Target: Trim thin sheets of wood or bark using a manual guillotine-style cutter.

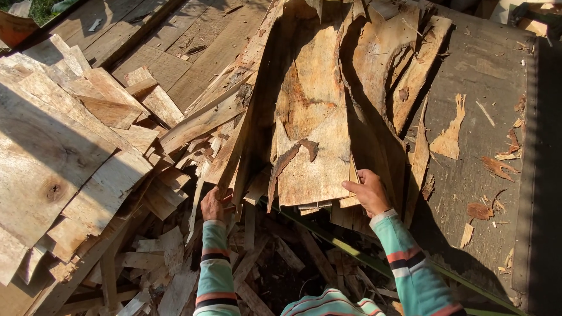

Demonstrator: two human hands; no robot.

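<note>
My left hand (212, 205) clamped on the lower edge of a stack of thin, pale brown wood veneer sheets (313, 117), my right hand (369, 192) gripping its near end, stack resting over a grey weathered wooden platform (486, 76), scrap offcut pile (76, 152) left.

Left hand (212, 204) grips near edge of thin wood sheets (234, 140) at left of stack. Right hand (369, 191) pinches near end of broad veneer sheet (313, 134), fingers over edge. Both sleeves striped teal. Sheets lean fanned, far ends raised. Left: heap of pale board offcuts (64, 158). Right: dark flat board (486, 134) strewn with bark chips (497, 167). Near, below hands: scrap strips in shadow.
</note>
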